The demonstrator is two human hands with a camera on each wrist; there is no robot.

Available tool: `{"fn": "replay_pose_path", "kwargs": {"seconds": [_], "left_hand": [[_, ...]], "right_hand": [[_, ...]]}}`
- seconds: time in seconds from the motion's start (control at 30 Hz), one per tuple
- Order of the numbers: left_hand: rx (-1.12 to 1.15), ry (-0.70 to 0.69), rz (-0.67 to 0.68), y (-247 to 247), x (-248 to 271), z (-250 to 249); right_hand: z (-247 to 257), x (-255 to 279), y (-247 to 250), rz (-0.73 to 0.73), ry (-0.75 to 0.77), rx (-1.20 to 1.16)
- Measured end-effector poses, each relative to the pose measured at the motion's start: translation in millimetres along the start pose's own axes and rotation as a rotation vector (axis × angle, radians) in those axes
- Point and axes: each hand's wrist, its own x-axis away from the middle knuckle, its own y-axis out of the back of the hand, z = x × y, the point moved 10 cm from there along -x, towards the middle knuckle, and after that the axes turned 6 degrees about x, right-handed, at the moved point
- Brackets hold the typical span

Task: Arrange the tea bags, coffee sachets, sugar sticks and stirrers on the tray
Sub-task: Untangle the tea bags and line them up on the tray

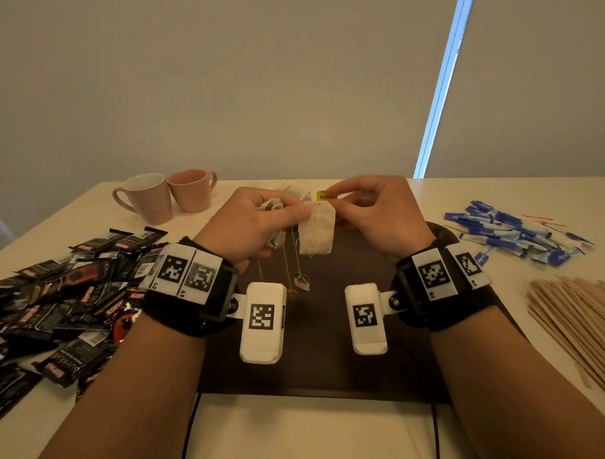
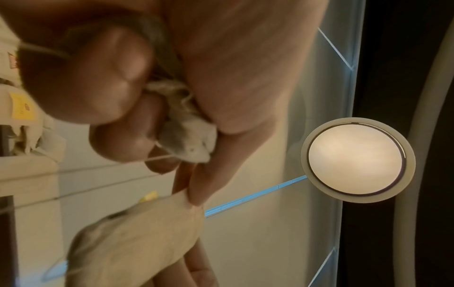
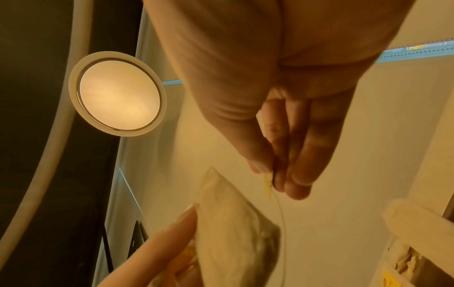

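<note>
Both hands are raised above the dark brown tray (image 1: 323,374). My left hand (image 1: 256,224) grips a crumpled bunch of tea bags (image 1: 272,207) in its curled fingers (image 2: 103,81), and its thumb and forefinger pinch the top corner of a flat tea bag (image 1: 316,231) that hangs down. Strings with paper tags (image 1: 301,281) dangle from the bunch toward the tray. My right hand (image 1: 370,207) pinches that tea bag's yellow tag (image 1: 324,195) between thumb and fingertips (image 3: 297,184); a thin string (image 3: 282,223) runs from it down beside the tea bag (image 3: 236,229).
Black coffee sachets (image 1: 58,296) lie heaped at the left. Two mugs, one white (image 1: 146,198) and one pink (image 1: 192,189), stand at the back left. Blue sugar sticks (image 1: 513,236) are piled at the right, wooden stirrers (image 1: 579,318) nearer. More tea bags (image 1: 297,193) lie behind the hands.
</note>
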Motion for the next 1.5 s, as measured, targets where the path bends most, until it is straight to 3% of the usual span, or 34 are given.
{"fn": "replay_pose_path", "kwargs": {"seconds": [0.47,0.73,0.97,1.33,1.5], "left_hand": [[-0.120,0.059,-0.066,3.8,0.9,6.6],[-0.060,0.056,-0.075,6.4,-0.9,5.7],[0.062,0.053,-0.104,8.6,0.2,6.4],[0.189,0.044,0.003,2.8,-2.4,6.6],[0.089,0.014,0.016,3.6,-1.9,2.7]], "right_hand": [[35.0,11.2,19.6,-0.199,0.192,0.013],[37.2,15.2,-5.5,0.028,0.152,-0.164],[34.9,16.7,-11.0,0.091,0.096,-0.260],[23.7,15.1,-11.2,0.081,0.033,-0.076],[25.0,13.8,-6.2,0.024,0.059,0.006]]}}
